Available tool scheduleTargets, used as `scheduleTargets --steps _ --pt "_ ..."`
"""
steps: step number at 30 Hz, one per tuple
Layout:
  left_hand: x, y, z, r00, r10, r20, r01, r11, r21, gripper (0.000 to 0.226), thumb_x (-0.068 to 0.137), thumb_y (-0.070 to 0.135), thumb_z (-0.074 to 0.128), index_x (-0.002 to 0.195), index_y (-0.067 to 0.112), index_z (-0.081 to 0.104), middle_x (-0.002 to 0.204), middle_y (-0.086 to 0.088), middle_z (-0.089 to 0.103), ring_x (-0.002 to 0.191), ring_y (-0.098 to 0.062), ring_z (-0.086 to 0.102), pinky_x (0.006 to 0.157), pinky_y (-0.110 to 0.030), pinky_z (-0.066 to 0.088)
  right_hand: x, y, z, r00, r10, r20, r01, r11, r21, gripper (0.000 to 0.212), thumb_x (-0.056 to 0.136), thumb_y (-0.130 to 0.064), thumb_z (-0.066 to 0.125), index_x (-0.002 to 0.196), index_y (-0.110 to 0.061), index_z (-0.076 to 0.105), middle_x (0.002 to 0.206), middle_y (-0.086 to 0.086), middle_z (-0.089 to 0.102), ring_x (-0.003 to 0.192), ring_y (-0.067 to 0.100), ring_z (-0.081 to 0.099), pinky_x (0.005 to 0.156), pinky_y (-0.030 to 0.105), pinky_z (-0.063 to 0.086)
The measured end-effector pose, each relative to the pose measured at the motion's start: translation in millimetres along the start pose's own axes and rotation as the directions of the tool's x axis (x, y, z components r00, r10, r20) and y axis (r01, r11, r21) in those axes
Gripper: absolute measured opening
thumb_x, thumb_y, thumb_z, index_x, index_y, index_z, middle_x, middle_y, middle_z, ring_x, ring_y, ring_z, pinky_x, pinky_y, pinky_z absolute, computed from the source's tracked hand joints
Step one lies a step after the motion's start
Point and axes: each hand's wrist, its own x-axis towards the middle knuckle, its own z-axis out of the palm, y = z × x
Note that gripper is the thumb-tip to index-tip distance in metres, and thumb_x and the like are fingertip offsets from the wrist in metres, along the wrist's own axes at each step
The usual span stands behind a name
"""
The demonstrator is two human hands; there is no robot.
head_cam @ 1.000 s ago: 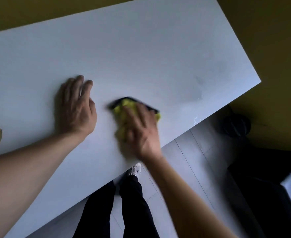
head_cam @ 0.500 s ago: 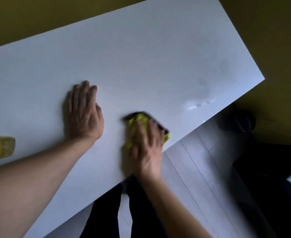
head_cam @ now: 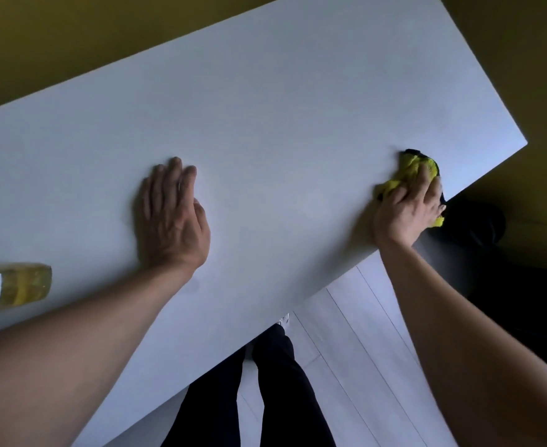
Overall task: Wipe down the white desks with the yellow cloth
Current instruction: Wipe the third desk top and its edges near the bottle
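Note:
A white desk (head_cam: 281,130) fills most of the view, running diagonally. My left hand (head_cam: 172,217) rests flat on the desk top near its middle, fingers straight. My right hand (head_cam: 407,208) presses the bunched yellow cloth (head_cam: 409,171) against the desk near its right front edge, close to the right corner. The cloth has a dark trim and shows past my fingertips and at the side of my palm; the rest lies under the hand.
A bottle of yellow liquid with a white label (head_cam: 20,287) lies on the desk at the far left. Below the front edge is pale plank flooring (head_cam: 356,343) with my dark trouser legs (head_cam: 265,395). A dark object (head_cam: 478,221) sits under the right corner. Olive-yellow wall surrounds the desk.
My right hand has swept the cloth from the middle of the desk's front edge far to the right, near the corner. The left hand stays planted flat. The view has shifted, showing more of the bottle.

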Motion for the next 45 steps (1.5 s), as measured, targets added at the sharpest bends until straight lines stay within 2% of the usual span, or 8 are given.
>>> scheduleTargets --steps 4,13,20,24,34,36,42,45 --pt "0 1 0 1.000 -0.001 -0.010 0.001 1.000 -0.008 0.051 0.104 0.018 0.035 0.155 0.014 0.044 0.167 -0.010 0.037 0.155 -0.034 0.030 0.129 -0.049 0.019 -89 -15 3 0.951 -0.282 0.126 0.281 0.959 0.029 0.063 0.089 -0.023 0.043 0.151 -0.014 0.045 0.157 0.023 0.035 0.142 0.041 0.032 0.120 0.056 0.019" --pt "1 -3 6 0.996 -0.041 -0.074 0.036 0.998 -0.058 0.053 0.104 0.014 0.039 0.155 0.002 0.043 0.163 -0.017 0.040 0.152 -0.035 0.037 0.126 -0.049 0.027 -168 -105 37 0.473 -0.815 0.337 0.757 0.571 0.317 0.054 0.100 -0.035 0.051 0.151 -0.018 0.047 0.157 0.018 0.039 0.149 0.034 0.031 0.121 0.054 0.022" --pt "3 0 3 0.998 -0.062 -0.010 0.062 0.998 -0.005 0.055 0.103 0.013 0.039 0.158 0.004 0.038 0.167 -0.014 0.035 0.155 -0.033 0.032 0.129 -0.046 0.022 10 -93 57 0.883 -0.427 0.196 0.427 0.903 0.042 0.063 0.092 -0.034 0.034 0.153 -0.018 0.043 0.158 0.020 0.035 0.143 0.039 0.033 0.121 0.049 0.019" --pt "2 1 2 0.998 -0.060 -0.009 0.060 0.998 -0.015 0.055 0.103 0.013 0.038 0.158 0.003 0.038 0.167 -0.015 0.035 0.155 -0.032 0.031 0.128 -0.047 0.022 -18 -111 61 0.922 -0.349 0.169 0.354 0.935 0.004 0.062 0.095 -0.034 0.035 0.154 -0.015 0.040 0.160 0.021 0.031 0.147 0.038 0.029 0.122 0.054 0.014" --pt "3 0 0 0.998 -0.055 -0.004 0.055 0.998 0.014 0.058 0.101 0.018 0.040 0.156 0.002 0.041 0.167 -0.017 0.034 0.156 -0.034 0.030 0.128 -0.054 0.021 -130 -152 66 0.363 -0.874 0.324 0.826 0.462 0.322 0.055 0.103 -0.044 0.047 0.151 -0.017 0.047 0.158 0.017 0.038 0.150 0.033 0.031 0.123 0.054 0.020" --pt "3 2 -2 0.997 -0.075 0.007 0.075 0.996 0.042 0.057 0.102 0.019 0.037 0.157 0.006 0.040 0.169 -0.016 0.030 0.157 -0.033 0.027 0.129 -0.053 0.019 -88 -145 74 0.411 -0.866 0.285 0.821 0.487 0.297 0.056 0.098 -0.035 0.058 0.150 -0.014 0.048 0.155 0.019 0.041 0.146 0.037 0.035 0.120 0.054 0.023" --pt "6 5 1 0.981 -0.193 -0.008 0.193 0.978 0.078 0.061 0.104 0.021 0.034 0.163 0.008 0.030 0.172 -0.019 0.021 0.160 -0.034 0.019 0.130 -0.052 0.015 13 -159 96 0.839 -0.508 0.193 0.506 0.860 0.066 0.060 0.094 -0.031 0.038 0.152 -0.017 0.044 0.158 0.018 0.038 0.145 0.037 0.034 0.122 0.052 0.018" --pt "7 7 2 0.974 -0.226 -0.014 0.226 0.970 0.095 0.062 0.104 0.021 0.035 0.164 0.008 0.028 0.172 -0.017 0.021 0.160 -0.033 0.018 0.129 -0.053 0.018 -11 -174 101 0.859 -0.489 0.148 0.486 0.872 0.060 0.060 0.093 -0.033 0.040 0.150 -0.014 0.047 0.155 0.022 0.040 0.143 0.040 0.037 0.121 0.056 0.020"
